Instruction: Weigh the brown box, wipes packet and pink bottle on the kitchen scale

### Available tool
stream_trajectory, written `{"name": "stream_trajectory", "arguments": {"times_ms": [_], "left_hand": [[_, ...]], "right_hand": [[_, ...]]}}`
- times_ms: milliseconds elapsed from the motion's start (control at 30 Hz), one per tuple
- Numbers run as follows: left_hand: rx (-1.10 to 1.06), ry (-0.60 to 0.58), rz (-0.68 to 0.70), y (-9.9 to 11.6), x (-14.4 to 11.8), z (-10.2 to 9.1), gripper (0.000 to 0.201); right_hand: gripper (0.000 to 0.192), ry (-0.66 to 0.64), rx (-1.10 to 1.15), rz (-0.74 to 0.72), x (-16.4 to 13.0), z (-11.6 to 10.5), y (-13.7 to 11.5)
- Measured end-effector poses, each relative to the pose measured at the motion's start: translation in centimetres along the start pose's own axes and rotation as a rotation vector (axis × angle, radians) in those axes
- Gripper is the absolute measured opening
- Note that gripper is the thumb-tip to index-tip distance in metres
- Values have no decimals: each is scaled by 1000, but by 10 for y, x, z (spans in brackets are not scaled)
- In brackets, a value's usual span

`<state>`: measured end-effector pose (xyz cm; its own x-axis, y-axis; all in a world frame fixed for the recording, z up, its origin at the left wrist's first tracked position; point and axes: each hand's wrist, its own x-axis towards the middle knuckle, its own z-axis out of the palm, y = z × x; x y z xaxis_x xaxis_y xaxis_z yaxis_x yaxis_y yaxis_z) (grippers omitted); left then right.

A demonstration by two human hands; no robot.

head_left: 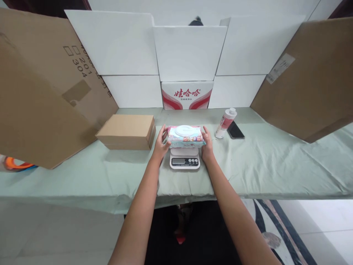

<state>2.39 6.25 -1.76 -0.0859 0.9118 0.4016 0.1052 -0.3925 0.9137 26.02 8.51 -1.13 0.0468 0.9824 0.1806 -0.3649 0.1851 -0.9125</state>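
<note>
Red Chinese brand characters "娃哈哈" printed on white carton standing behind the held wipes pack. Digits "201" and "304" printed on brown cardboard sheet far left of the hands. Scale display unreadable.

This looks like a makeshift packing or weighing station set up indoors rather than a proper shop or lab. A surface draped in pale green cloth is walled along its far edge with plain white cardboard panels and at both side edges with large brown corrugated cardboard sheets. A small white digital kitchen scale near the front edge and a closed brown cardboard carton beside it suit parcel work, and patterned polished floor tiles show below.
</note>
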Motion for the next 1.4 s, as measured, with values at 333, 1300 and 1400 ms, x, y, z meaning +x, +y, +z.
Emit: {"name": "stream_trajectory", "arguments": {"times_ms": [333,1300,1400], "left_hand": [[-14,-9,-10,3,1,1,137],[-35,-15,-13,11,1,1,138],[-23,-23,-5,11,1,1,138]], "right_hand": [[94,6,4,-3,0,2,-3],[89,-105,-345,-175,-10,3,-18],[93,-103,-348,-160,-9,3,-18]]}}
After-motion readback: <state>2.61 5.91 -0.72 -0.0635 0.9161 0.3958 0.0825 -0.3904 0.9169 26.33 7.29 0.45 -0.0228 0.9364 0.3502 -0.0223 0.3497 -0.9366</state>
